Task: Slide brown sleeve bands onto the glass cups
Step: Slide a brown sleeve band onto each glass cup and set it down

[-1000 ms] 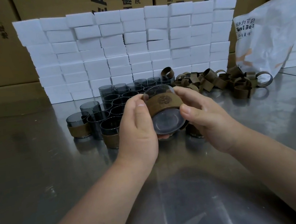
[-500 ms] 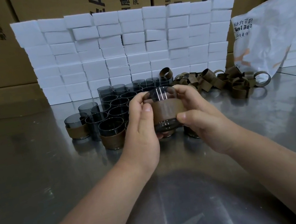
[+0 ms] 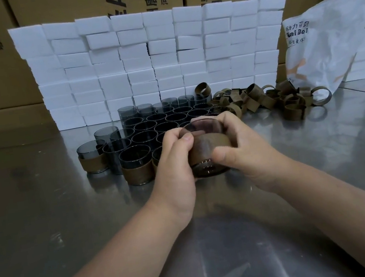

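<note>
Now: left hand (image 3: pixel 175 160) and right hand (image 3: pixel 247 150) close together, both curled round one cup (image 3: pixel 207 171), clamped on it from either side.
Cup: between the palms, upright, low over the table (image 3: pixel 44 206); touching it or not, cannot tell.
Band (image 3: pixel 206 145): round the cup's middle, with glass above and below; probably close to seated.
Handling: glass, so hard, smooth and breakable; likely slick on the bare wall, surer on the band. Band itself soft, bendy, probably a snug fit.
Hold: best with thumbs on the band's edge for the push and fingers behind the wall, off the thin rim.
Bare cups (image 3: pixel 164 119): packed tight just beyond the hands.
Banded cups (image 3: pixel 138 171): just left of the left hand.
Loose bands (image 3: pixel 265 99): heaped beyond the right hand.
</note>
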Motion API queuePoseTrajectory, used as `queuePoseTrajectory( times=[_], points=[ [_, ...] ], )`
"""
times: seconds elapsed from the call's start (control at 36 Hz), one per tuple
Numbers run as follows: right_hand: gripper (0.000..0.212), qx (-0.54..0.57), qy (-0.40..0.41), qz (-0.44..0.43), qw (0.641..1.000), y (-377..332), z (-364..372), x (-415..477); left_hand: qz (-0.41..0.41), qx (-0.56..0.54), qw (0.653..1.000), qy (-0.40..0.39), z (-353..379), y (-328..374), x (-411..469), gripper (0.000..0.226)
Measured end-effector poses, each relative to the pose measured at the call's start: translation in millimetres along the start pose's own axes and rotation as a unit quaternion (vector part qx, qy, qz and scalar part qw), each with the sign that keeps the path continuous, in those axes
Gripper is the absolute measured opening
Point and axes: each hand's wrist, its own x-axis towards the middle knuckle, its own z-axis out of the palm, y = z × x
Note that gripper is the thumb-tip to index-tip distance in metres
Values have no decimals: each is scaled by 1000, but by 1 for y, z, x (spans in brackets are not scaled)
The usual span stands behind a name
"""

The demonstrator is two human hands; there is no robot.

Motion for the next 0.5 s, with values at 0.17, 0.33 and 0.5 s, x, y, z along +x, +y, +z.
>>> queuePoseTrajectory(
  times=[0.17, 0.33, 0.5],
  points=[
    [53, 41, 115, -23, 992, -1, 11, -3, -1, 52, 999, 3, 1, -1, 1, 13],
    [18, -36, 154, -99, 983, -5, 17, -4, 36, 93, 994, 34, 4, -2, 0, 7],
    [39, -1, 177, -95, 980, -6, 17, -4, 70, 136, 988, -16, 6, -7, -2, 15]
  ],
)
